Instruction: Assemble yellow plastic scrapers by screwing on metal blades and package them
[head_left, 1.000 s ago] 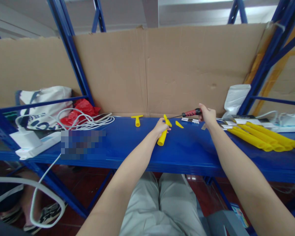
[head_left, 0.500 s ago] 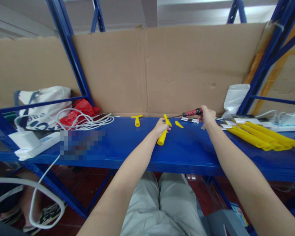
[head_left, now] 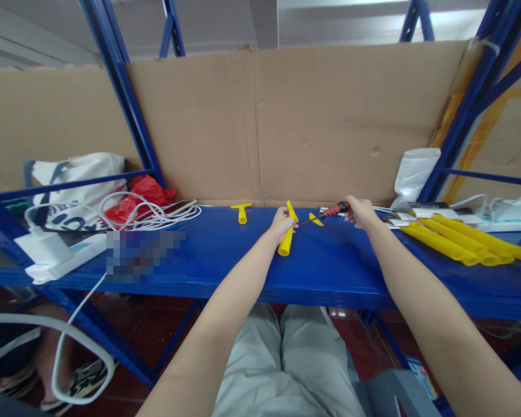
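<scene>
My left hand (head_left: pixel 282 225) is closed on a yellow T-shaped handle (head_left: pixel 285 244), whose round open end points toward me. In my right hand (head_left: pixel 359 211) is a screwdriver (head_left: pixel 335 210) with a red and black grip. Its thin shaft slants down to the left, and the tip reaches the handle by my left fingers; exact contact I cannot make out. Just behind the shaft lies a small flat yellow piece (head_left: pixel 316 219). A second yellow T-shaped handle (head_left: pixel 242 216) stands apart to the left on the blue shelf top (head_left: pixel 226 255).
Several yellow tubes (head_left: pixel 455 246) lie at the right. White cables (head_left: pixel 169 215), a red bag (head_left: pixel 150 194) and a power strip (head_left: pixel 69 260) take up the left. Cardboard (head_left: pixel 330 116) walls off the back. A person's shoe (head_left: pixel 87 379) shows below left.
My right hand has lowered slightly and tilted the screwdriver, so its tip now sits lower on the handle. The top of the yellow handle has tipped a little to the left.
</scene>
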Demonstrator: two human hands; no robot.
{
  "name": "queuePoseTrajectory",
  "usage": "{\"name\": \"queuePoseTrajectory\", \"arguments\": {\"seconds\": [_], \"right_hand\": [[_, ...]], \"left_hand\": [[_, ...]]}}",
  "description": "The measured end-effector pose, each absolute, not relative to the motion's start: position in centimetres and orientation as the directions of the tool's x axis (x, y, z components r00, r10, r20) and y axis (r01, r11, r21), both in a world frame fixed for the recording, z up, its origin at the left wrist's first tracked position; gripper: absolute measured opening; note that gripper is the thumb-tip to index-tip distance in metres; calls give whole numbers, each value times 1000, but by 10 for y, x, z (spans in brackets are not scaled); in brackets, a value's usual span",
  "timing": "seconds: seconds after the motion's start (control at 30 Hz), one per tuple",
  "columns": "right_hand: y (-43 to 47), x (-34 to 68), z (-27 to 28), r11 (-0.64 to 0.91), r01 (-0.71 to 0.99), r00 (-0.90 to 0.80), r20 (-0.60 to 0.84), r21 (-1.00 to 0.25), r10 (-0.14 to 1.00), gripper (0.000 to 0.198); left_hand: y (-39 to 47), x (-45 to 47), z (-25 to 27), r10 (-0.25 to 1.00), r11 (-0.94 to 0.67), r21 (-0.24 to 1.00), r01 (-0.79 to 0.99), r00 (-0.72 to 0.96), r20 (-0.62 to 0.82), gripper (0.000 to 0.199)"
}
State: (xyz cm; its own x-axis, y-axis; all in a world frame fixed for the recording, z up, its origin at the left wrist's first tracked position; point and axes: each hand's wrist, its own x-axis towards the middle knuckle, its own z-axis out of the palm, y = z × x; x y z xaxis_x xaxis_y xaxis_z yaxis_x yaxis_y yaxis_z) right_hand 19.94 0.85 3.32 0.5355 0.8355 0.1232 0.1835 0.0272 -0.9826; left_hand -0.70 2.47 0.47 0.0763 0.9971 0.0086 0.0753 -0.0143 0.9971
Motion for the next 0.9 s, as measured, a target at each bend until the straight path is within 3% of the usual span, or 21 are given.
{"name": "queuePoseTrajectory", "arguments": {"seconds": [0.17, 0.37, 0.57, 0.9], "right_hand": [[7, 197, 31, -151, 324, 387, -15, -934, 922, 22], [8, 194, 25, -332, 670, 290, -178, -664, 940, 33], [5, 189, 27, -315, 823, 249, -197, -472, 948, 30], [13, 190, 23, -252, 875, 196, -173, -414, 965, 25]], "left_hand": [[24, -7, 5, 992, -35, 995, 90, 121, 24, 58], [24, -7, 6, 985, -52, 987, 153, 169, 25, 64], [22, -4, 4, 968, -47, 977, 206, 249, -6, 64], [29, -3, -7, 977, -59, 966, 251, 213, 4, 70]]}}
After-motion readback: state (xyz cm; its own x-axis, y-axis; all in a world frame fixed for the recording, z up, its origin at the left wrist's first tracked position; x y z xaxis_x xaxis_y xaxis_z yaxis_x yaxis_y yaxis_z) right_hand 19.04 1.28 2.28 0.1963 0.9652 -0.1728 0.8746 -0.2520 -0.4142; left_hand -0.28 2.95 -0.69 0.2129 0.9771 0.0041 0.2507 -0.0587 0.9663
